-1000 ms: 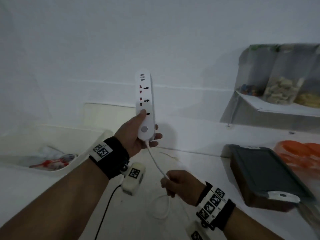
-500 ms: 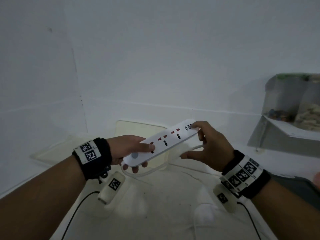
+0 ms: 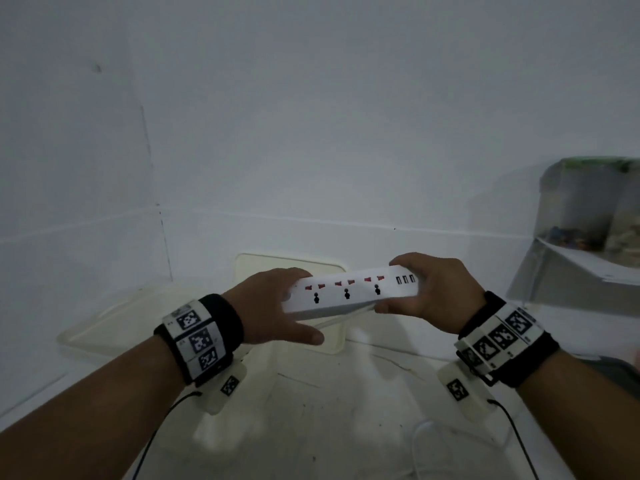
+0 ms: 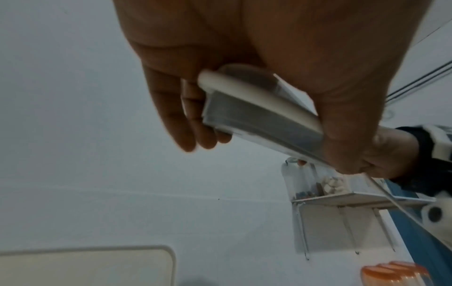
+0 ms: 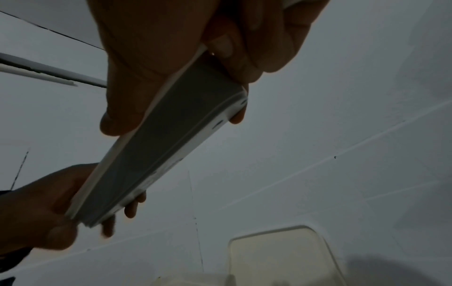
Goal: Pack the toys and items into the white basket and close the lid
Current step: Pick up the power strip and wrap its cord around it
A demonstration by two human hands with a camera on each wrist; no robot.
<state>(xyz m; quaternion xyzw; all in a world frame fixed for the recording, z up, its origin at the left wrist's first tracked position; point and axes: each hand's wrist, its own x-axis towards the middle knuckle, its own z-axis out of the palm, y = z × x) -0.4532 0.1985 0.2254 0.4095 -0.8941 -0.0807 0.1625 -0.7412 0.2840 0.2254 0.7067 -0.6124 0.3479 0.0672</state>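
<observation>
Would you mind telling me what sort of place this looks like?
Probably a home utility or storage corner: bare white walls, a wall shelf holding food bags, and a white counter below the power strip.

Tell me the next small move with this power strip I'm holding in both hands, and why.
Probably gather the loose cable first. The left hand and right hand each grip one end of the power strip, held level above the table, while its white cable trails down below. Coiled, it should pack into the basket without snagging.
</observation>
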